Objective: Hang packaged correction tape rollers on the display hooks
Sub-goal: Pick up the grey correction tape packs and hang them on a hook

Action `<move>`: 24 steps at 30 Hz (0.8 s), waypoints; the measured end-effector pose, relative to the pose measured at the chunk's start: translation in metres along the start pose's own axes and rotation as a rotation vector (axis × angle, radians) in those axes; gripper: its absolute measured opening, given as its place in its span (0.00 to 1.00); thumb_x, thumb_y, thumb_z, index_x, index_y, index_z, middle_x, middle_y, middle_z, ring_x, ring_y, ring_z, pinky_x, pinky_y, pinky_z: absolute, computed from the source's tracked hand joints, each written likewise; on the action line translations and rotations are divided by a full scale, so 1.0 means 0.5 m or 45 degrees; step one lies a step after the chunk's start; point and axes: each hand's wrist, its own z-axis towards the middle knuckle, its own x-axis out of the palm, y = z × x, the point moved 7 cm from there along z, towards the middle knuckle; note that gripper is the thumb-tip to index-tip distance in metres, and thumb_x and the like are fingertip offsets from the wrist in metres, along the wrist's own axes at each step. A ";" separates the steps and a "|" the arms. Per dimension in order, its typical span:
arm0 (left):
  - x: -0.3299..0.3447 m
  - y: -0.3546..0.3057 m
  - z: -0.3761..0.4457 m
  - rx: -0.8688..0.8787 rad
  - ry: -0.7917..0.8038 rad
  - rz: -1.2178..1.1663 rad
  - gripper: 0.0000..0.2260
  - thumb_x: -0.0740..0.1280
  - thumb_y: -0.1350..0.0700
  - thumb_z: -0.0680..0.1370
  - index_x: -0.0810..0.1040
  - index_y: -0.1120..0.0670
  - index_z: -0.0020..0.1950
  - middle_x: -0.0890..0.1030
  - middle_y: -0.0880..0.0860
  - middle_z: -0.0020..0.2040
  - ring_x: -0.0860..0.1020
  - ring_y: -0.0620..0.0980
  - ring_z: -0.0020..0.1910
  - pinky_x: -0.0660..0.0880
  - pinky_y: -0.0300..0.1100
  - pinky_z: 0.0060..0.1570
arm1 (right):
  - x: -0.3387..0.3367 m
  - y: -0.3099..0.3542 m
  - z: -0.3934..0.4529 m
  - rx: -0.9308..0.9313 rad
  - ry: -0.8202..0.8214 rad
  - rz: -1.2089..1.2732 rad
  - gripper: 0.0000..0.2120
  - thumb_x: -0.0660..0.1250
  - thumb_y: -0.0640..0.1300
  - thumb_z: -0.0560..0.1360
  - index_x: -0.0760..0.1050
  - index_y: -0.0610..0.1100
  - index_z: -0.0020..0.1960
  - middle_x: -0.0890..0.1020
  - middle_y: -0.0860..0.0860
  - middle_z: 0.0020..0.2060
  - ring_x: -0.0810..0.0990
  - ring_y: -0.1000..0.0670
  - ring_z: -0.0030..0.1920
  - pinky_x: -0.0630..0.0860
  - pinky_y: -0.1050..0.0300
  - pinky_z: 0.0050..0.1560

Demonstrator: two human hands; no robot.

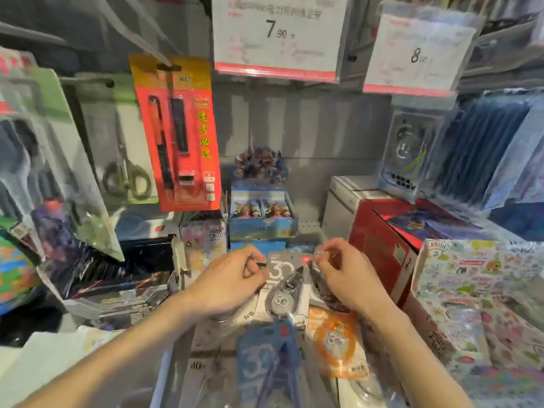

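A grey packaged correction tape roller (284,285), printed with "30", is held flat between both hands low in the middle of the view. My left hand (228,281) pinches its upper left corner. My right hand (343,275) pinches its upper right corner. Below them lie a blue pack (266,360) and an orange pack (335,346) of correction tape on a pile. The display hooks are hard to make out; one thin rod (153,51) carries the red pen pack above left.
A red pen pack (176,134) and scissors pack (123,148) hang at left. Price signs (276,36) hang above. A blue card box (262,207), a red box (382,240) and a sticker box (482,293) crowd the shelf around the hands.
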 end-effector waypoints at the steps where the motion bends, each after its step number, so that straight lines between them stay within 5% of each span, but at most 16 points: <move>1: 0.004 0.000 0.003 0.010 -0.005 0.036 0.10 0.68 0.44 0.80 0.74 0.43 0.59 0.80 0.43 0.51 0.79 0.43 0.51 0.71 0.35 0.47 | 0.005 0.007 0.008 -0.044 0.007 -0.077 0.06 0.68 0.50 0.80 0.78 0.52 0.56 0.84 0.55 0.41 0.80 0.50 0.41 0.71 0.56 0.41; 7: 0.035 0.013 0.011 0.040 0.098 0.327 0.32 0.64 0.29 0.73 0.70 0.42 0.73 0.74 0.41 0.66 0.69 0.44 0.67 0.65 0.42 0.65 | 0.041 0.021 0.032 -0.092 0.165 -0.290 0.14 0.67 0.52 0.81 0.79 0.48 0.64 0.87 0.51 0.48 0.82 0.46 0.56 0.77 0.50 0.57; 11: 0.038 0.009 0.013 0.052 0.092 0.376 0.34 0.65 0.29 0.73 0.67 0.42 0.75 0.73 0.41 0.63 0.69 0.45 0.67 0.64 0.41 0.61 | 0.041 0.025 0.039 -0.089 0.150 -0.135 0.11 0.69 0.48 0.80 0.80 0.50 0.62 0.85 0.53 0.41 0.82 0.50 0.47 0.74 0.56 0.46; 17: 0.029 0.001 0.003 0.099 0.003 0.100 0.42 0.69 0.26 0.67 0.57 0.34 0.77 0.69 0.28 0.56 0.71 0.29 0.56 0.66 0.31 0.55 | 0.021 0.030 0.043 -0.009 0.074 0.459 0.11 0.69 0.35 0.80 0.81 0.48 0.58 0.81 0.48 0.42 0.74 0.60 0.27 0.71 0.69 0.32; 20: 0.015 -0.004 0.004 0.047 -0.109 -0.235 0.44 0.77 0.36 0.67 0.56 0.33 0.77 0.75 0.38 0.52 0.75 0.33 0.49 0.72 0.32 0.53 | 0.004 0.041 0.041 0.023 0.012 0.692 0.08 0.72 0.37 0.79 0.82 0.49 0.54 0.86 0.44 0.46 0.80 0.55 0.32 0.79 0.59 0.37; 21: 0.010 -0.007 0.005 0.019 -0.132 -0.359 0.43 0.79 0.41 0.69 0.57 0.35 0.76 0.76 0.42 0.50 0.76 0.36 0.44 0.74 0.33 0.50 | -0.003 0.045 0.042 0.028 -0.023 0.762 0.08 0.72 0.37 0.79 0.82 0.49 0.53 0.86 0.43 0.47 0.82 0.53 0.34 0.81 0.56 0.38; 24: 0.000 -0.018 0.003 -0.005 -0.134 -0.672 0.30 0.81 0.51 0.70 0.72 0.43 0.68 0.74 0.44 0.40 0.72 0.39 0.33 0.72 0.33 0.40 | -0.023 0.056 0.050 0.012 -0.114 0.915 0.08 0.74 0.35 0.77 0.83 0.46 0.53 0.88 0.44 0.44 0.86 0.57 0.37 0.78 0.69 0.37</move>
